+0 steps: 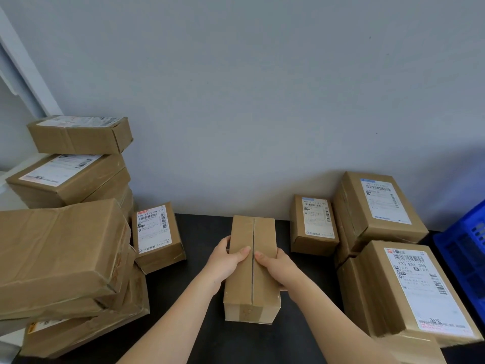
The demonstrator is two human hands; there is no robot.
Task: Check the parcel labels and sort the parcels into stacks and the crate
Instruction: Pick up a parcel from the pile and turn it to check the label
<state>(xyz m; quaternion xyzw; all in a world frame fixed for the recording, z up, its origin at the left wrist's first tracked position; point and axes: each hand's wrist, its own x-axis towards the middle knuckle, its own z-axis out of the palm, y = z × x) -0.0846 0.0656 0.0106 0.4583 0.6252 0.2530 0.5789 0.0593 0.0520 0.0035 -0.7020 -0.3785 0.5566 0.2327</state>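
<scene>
Fingers [226,241] of L hand [225,262] & R hand [275,264] curl round parcel [252,306] sides; long axis near-far, centred btw both.

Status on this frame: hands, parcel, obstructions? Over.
Left hand and right hand grip the long brown cardboard parcel, thumbs on top. Seam up, no label showing. Stacked brown labelled boxes between it and the blue plastic crate.

This looks like a parcel-sorting corner of a mailroom: taped, barcode-labelled cardboard parcels [65,248] piled left of the left hand [225,261] and right of the right hand [275,264] on a dark table [204,232], a blue crate [462,258] farther right, and a bare grey wall [262,101] beyond.
</scene>
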